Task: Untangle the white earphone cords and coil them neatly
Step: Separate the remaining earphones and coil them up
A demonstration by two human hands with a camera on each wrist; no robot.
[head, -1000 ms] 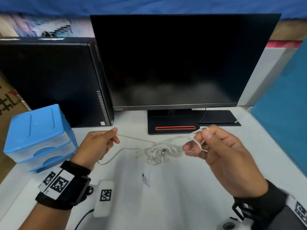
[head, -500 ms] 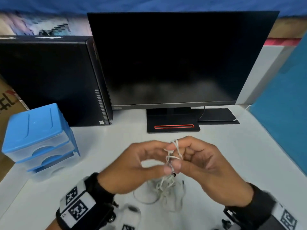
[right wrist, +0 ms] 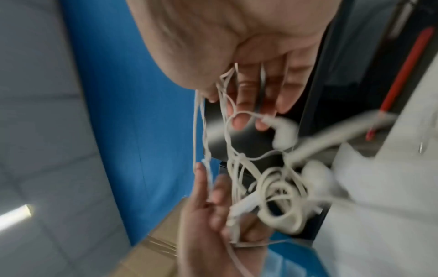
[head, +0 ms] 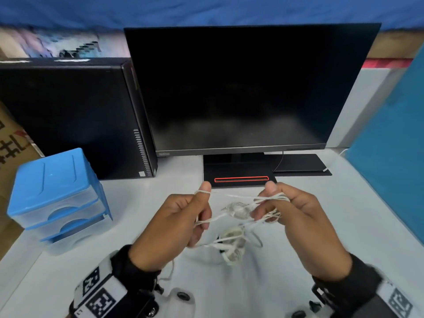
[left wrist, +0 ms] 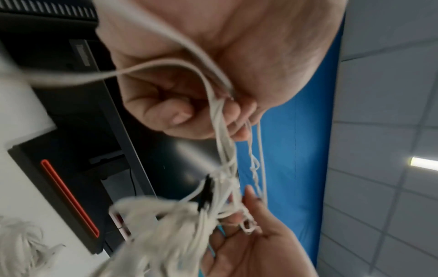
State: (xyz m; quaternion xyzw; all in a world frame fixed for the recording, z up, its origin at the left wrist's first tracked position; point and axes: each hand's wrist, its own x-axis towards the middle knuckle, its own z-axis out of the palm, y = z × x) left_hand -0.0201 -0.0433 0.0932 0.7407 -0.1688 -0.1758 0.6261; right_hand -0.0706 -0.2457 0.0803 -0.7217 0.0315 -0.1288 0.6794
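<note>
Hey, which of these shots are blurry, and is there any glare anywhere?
Head view: mostly sharp, though the tangled white earphone cords smear slightly. Left wrist view: cords blur heavily low left; a ceiling light strip glares. Right wrist view: the white earbuds are motion-blurred.

Left hand (head: 176,222) and right hand (head: 296,216) raised apart, fingers curled.

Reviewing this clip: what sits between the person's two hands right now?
In the head view, the tangled white earphone cords span the gap from the left hand to the right hand; both hold strands, and a clump hangs below.
</note>
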